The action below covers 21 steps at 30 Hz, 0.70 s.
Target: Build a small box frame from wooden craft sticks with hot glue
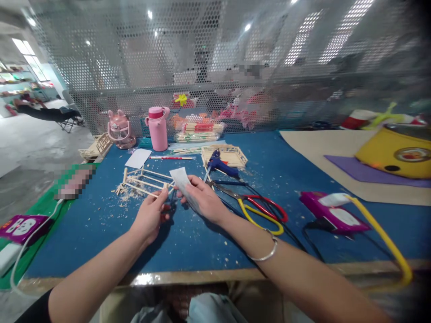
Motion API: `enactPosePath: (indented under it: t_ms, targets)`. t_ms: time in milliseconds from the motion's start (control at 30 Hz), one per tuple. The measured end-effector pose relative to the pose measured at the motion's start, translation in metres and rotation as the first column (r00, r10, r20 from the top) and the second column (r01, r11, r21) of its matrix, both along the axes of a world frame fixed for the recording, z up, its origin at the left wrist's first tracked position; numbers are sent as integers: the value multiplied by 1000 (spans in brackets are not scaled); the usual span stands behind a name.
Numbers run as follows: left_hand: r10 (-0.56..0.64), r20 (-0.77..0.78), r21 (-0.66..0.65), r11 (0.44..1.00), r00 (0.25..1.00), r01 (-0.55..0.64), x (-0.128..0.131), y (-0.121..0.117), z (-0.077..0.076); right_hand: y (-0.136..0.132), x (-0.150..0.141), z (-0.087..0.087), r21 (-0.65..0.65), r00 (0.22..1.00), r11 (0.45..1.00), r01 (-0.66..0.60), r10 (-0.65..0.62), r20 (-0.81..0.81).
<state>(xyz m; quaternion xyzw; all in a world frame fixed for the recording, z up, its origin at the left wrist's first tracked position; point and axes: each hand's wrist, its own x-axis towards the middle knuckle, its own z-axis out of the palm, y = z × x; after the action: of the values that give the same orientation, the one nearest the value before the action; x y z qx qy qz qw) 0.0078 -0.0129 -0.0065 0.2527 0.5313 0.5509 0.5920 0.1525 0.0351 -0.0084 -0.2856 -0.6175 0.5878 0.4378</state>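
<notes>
A small frame of thin wooden sticks (148,180) is pinched at its near right corner by my left hand (151,213), the fingers closed around it. My right hand (205,199) grips a pale paper strip (181,177), which stands up between the thumb and fingers close to the frame's right end. Whether the strip is sandpaper I cannot tell. Behind my right hand lie a blue glue gun (222,166) and scissors with red and yellow handles (261,213). Wood crumbs (126,195) are scattered below and left of the frame.
A wooden stick tray (232,157), bundled sticks (198,130), a pink flask (158,130) and a pink-lidded bottle (121,130) stand along the back. At right are a purple power strip (333,213) with cords and a yellow container (397,150). Perforated metal mesh (134,58) rises behind the table.
</notes>
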Motion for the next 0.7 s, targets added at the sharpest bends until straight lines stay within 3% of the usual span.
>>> enactPosePath:
  t_ms: [100,167,200,267,300,367,433,500,533,600,700]
  targets:
    - [-56,-88,-107,993,995,46,-8,-7,-1,6,3,-1,1,999,999,44,-44,-5]
    - [-224,-205,-167,967,953,192,-12,-9,-2,11,5,-1,-1,996,997,83,-83,-12]
    - [-322,-295,-183,943,900,278,-12,-9,-2,13,7,-1,-2,995,995,103,-103,-14]
    - [-441,-544,-142,887,714,439,-11,-9,-3,17,10,0,0,991,991,136,-136,-10]
    - [-416,-683,-79,859,600,506,-10,-9,-4,18,11,1,9,988,988,154,-154,-3]
    - [-178,-896,102,810,406,578,-8,-11,-6,20,15,3,46,982,982,185,-186,20]
    - [144,-953,270,798,265,539,-12,-13,-9,21,19,5,104,975,972,210,-217,55]
    - [326,-936,349,829,131,437,-19,-12,-12,22,21,6,171,963,958,229,-248,100]
    - [324,-943,326,848,78,418,-23,-10,-14,22,22,6,208,955,949,237,-266,128]
    - [208,-978,196,873,23,446,-28,-3,-16,22,23,5,299,930,922,244,-310,197]
    - [76,-997,65,836,3,546,-23,13,-16,19,24,6,487,869,857,170,-363,335]
